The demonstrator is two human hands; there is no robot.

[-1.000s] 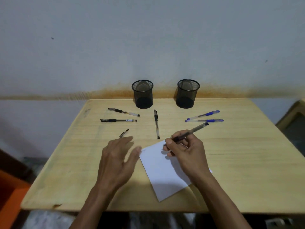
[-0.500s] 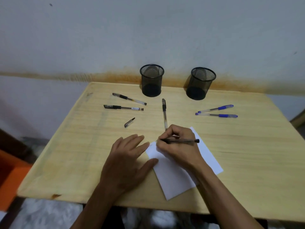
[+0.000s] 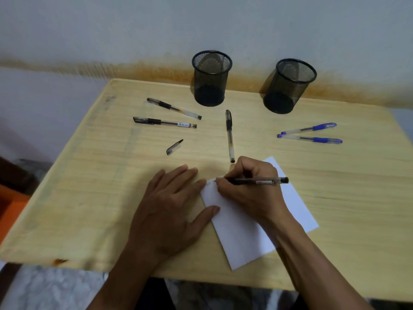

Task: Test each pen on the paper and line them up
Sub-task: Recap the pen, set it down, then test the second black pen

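Note:
A white sheet of paper (image 3: 242, 233) lies on the wooden table (image 3: 348, 209). My right hand (image 3: 250, 191) grips a black uncapped pen (image 3: 259, 181), its tip touching the paper's upper left corner. My left hand (image 3: 169, 209) lies flat, fingertips and thumb pressing the paper's left edge. A loose pen cap (image 3: 174, 147) lies left of centre. Two black pens (image 3: 173, 108) (image 3: 164, 122) lie at the far left, one black pen (image 3: 229, 135) in the middle, and two blue pens (image 3: 309, 128) (image 3: 310, 139) at the right.
Two black mesh pen cups (image 3: 211, 78) (image 3: 288, 86) stand at the table's far edge against the wall. An orange object (image 3: 11, 211) sits on the floor to the left. The table's near edge runs just under my forearms.
My right hand swung the pen from pointing up-right down to horizontal and brought its tip onto the paper. My left hand settled flat on the paper's left edge. The view tilted downward.

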